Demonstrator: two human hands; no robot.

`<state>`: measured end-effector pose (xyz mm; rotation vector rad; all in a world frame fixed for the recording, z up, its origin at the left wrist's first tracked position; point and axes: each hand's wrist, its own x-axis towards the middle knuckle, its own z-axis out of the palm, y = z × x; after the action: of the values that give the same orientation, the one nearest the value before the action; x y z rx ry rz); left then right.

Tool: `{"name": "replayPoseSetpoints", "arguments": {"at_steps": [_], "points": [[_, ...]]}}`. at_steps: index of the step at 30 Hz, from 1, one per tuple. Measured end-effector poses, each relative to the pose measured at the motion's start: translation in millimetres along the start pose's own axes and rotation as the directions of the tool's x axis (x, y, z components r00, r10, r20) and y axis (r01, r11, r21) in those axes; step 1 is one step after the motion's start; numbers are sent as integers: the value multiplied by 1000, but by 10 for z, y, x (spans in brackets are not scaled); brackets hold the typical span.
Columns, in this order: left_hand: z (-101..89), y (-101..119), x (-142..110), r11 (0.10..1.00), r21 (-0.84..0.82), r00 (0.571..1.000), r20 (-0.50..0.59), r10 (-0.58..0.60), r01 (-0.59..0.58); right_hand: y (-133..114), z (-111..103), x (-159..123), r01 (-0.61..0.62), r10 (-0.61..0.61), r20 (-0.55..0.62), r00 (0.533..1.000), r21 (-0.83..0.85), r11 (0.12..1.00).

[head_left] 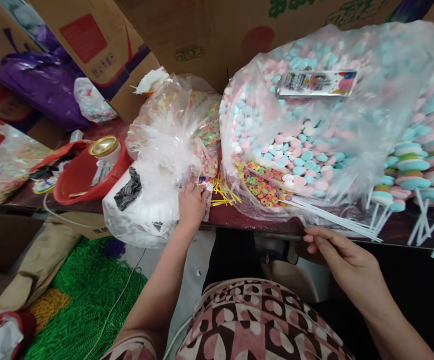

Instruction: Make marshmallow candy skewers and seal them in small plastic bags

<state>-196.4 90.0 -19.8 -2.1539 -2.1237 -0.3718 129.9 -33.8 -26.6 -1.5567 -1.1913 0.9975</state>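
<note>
My left hand (pixel 193 205) lies palm down at the table edge, its fingers stretched over a stack of clear printed bags (pixel 206 183). Yellow twist ties (pixel 224 194) are just to its right. In front of the table edge, my right hand (pixel 339 257) has thumb and fingertips pinched together; whatever they may hold is too small to make out. Beyond it, white sticks (pixel 333 217) stick out from a large clear bag (pixel 382 165) of pink, blue and white candies (pixel 299 160). Colourful ring candies (pixel 264 187) lie at that bag's open mouth.
Candy skewers on white sticks (pixel 412 167) stand at the right. Left of my left hand are a crumpled plastic bag (pixel 145 200) and a red basket (pixel 77 180) with a gold-lidded jar (pixel 104 146). Cardboard boxes (pixel 186 37) line the back. Green strands (pixel 85 295) cover the floor.
</note>
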Motion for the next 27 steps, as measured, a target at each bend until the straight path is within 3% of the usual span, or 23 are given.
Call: {"name": "replayPoseSetpoints", "arguments": {"at_steps": [4,6,9,11,14,16,19,21,23,25,26,27], "points": [[-27,-58,44,994,-96,999,-5,-44,43,-34,12,-33,-9,9,-5,1000,11,1000],[-103,-23,3,989,-145,997,-56,-44,36,-97,43,-41,-17,16,16,1000,37,999],[-268,201,-144,964,-234,975,-208,81,-130,-296,132,3,-85,72,99,993,141,986],[-368,456,-265,881,-320,919,-300,255,-349,-466,201,82,-155,112,181,977,241,958],[-434,879,-412,684,-361,770,-369,520,-634,-647,253,240,-253,149,299,943,349,902],[-424,1110,-466,606,-364,707,-365,606,-707,-671,228,324,-298,192,310,931,346,890],[-385,1325,-493,557,-396,681,-362,636,-730,-589,116,353,-310,229,265,937,326,893],[-377,1395,-488,534,-478,705,-319,634,-697,-514,30,310,-281,219,208,953,348,894],[-387,1433,-473,529,-648,788,-187,587,-548,-459,-40,245,-220,190,117,975,360,907],[-397,1459,-453,491,-842,864,61,500,-224,-434,-91,182,-137,142,10,990,334,933],[-398,1472,-444,443,-896,857,208,471,-26,-431,-111,156,-94,112,-41,993,312,945],[-395,1486,-437,383,-910,820,336,463,157,-430,-130,135,-55,84,-85,993,293,955]]}}
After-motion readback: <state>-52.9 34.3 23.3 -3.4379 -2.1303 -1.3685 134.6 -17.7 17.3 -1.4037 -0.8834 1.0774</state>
